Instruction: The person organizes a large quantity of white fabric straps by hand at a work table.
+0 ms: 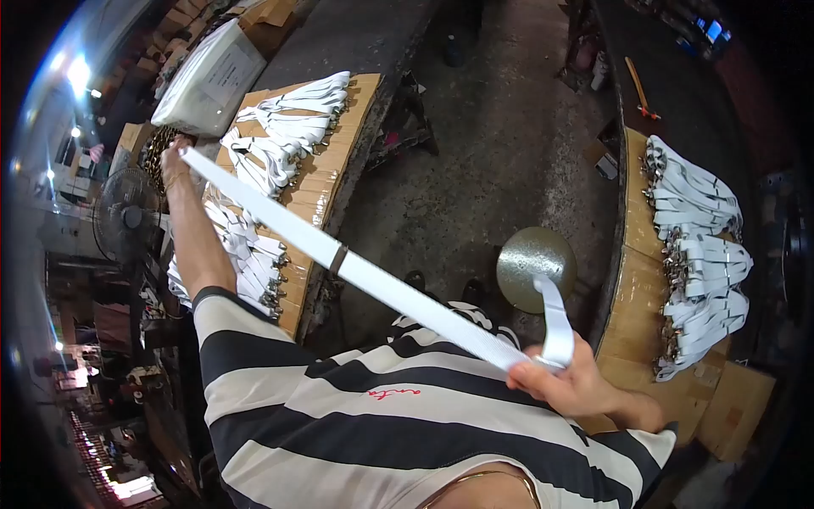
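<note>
A long white strap (280, 220) stretches taut and slanting across my front, with a narrow dark band (338, 259) around it near the middle. My left hand (175, 161), arm extended over the left table, is closed on its far end. Low on the right, my right hand (564, 382) pinches the other end between thumb and fingers. From that grip a loose tail of strap curls upward. Nearest my left hand lie bundles of similar white straps (270, 165) with metal hardware, on a cardboard sheet (339, 182).
On the right table, more white strap bundles (699, 263) lie on cardboard (632, 280), with an orange-handled tool (640, 93) farther back. A white plastic box (208, 81) stands at the left. A round stool (534, 263) sits on the floor between the tables. A fan (127, 214) is far left.
</note>
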The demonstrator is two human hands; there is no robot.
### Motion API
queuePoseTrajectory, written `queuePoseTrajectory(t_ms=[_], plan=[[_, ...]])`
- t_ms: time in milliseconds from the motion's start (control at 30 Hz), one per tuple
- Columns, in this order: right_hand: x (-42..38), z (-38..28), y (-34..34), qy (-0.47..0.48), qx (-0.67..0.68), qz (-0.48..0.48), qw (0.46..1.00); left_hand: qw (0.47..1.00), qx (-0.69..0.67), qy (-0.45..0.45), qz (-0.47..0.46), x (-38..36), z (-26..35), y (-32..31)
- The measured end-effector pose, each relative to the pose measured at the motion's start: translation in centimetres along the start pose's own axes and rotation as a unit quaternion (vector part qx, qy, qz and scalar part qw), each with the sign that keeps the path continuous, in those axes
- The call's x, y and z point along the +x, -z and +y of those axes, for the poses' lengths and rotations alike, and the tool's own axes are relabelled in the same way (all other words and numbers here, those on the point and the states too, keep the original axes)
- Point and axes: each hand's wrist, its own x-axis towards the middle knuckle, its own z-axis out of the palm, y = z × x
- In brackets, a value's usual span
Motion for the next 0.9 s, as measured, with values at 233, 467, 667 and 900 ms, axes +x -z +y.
queuePoseTrajectory(t_ms=[233, 467, 667, 900], plan=[[-0.8, -1.7, 0.9, -0.001, -0.028, 0.044, 0.999, 0.994, 0.105, -0.01, -0.034, 1.1, -1.1, -0.2], [11.0, 5.5, 0.4, 0.064, -0.005, 0.047, 0.997, 0.997, 0.015, 0.058, 0.056, -14.2, -21.8, -13.4], [14.1, 13.5, -0.6, 0.01, 0.116, 0.071, 0.991, 0.964, -0.029, 0.132, 0.23, -15.7, -28.7, -3.1], [13.2, 17.3, -2.8, -0.066, 0.099, 0.021, 0.993, 0.923, -0.24, 0.245, 0.174, -18.7, -28.1, 1.7]])
